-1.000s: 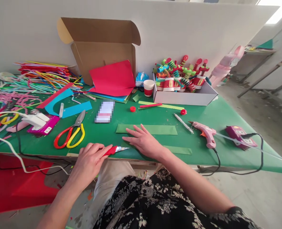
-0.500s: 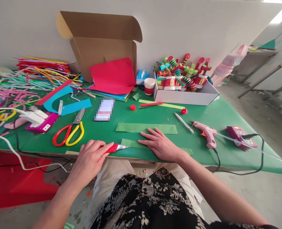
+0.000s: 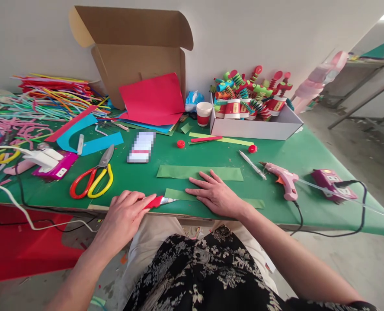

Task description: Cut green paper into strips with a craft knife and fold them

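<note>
My left hand [image 3: 129,216] is closed round the red handle of a utility knife [image 3: 155,201]. The knife's blade points right and touches the lower left edge of a green paper strip [image 3: 175,194] near the table's front edge. My right hand [image 3: 216,194] lies flat with fingers spread, pressing on that strip and covering its middle. Just behind it, a second, wider green strip [image 3: 175,172] lies on the table, with my right fingertips over its lower edge.
Scissors [image 3: 97,172] and a phone [image 3: 142,147] lie left. A pen [image 3: 252,165], glue gun [image 3: 284,178] and purple power socket [image 3: 331,185] lie right. Behind stand a paper cup [image 3: 204,114], a white box [image 3: 253,128] of paper figures and a cardboard box [image 3: 136,65].
The camera view has shifted slightly. Both hands, the knife and the green strips hold nearly the same places on the table.
</note>
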A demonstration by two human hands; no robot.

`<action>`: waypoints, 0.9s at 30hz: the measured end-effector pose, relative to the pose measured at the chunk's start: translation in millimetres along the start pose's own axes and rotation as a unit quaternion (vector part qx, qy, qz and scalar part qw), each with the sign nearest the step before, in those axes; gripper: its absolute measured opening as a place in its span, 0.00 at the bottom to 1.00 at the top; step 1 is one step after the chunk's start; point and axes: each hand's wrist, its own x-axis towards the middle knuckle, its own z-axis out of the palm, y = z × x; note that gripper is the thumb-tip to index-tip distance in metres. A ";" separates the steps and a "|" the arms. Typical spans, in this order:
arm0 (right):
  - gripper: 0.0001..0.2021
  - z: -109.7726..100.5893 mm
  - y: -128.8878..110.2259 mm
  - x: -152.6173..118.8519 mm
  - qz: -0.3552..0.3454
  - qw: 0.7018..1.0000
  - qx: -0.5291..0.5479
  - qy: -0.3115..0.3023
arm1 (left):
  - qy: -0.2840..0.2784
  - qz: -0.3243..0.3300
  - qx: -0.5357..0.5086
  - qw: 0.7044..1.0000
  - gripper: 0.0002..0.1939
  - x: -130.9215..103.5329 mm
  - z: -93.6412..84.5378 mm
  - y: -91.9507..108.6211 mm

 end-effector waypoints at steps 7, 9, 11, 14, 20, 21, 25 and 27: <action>0.20 -0.1 0.6 0.3 0.002 1.000 -0.005 -0.005 | 0.005 0.011 0.004 1.000 0.18 3.1 0.4 4.6; 0.20 -0.1 0.4 0.5 0.001 1.000 -0.005 -0.004 | 0.005 0.015 0.004 1.000 0.17 3.3 1.1 5.5; 0.20 0.3 0.4 0.5 0.000 1.000 -0.005 -0.001 | 0.004 0.016 0.006 1.000 0.17 2.8 1.4 6.2; 0.20 1.0 0.8 0.1 0.000 1.000 -0.004 0.004 | 0.005 0.015 0.015 1.000 0.17 2.5 0.4 7.4; 0.21 -0.7 2.3 -1.4 -0.012 1.000 0.003 0.004 | 0.024 0.012 0.031 0.999 0.17 3.1 -1.8 6.9; 0.21 -1.0 2.5 -1.5 -0.014 1.000 0.003 0.001 | 0.026 0.013 0.030 0.999 0.17 2.9 -1.5 6.6; 0.20 -0.9 3.1 -1.6 -0.021 1.000 0.003 0.002 | 0.021 0.010 0.029 0.999 0.17 2.8 0.7 6.7; 0.20 -0.4 3.3 -1.6 -0.020 1.000 0.008 0.009 | 0.018 0.006 0.031 0.999 0.17 3.0 2.0 7.2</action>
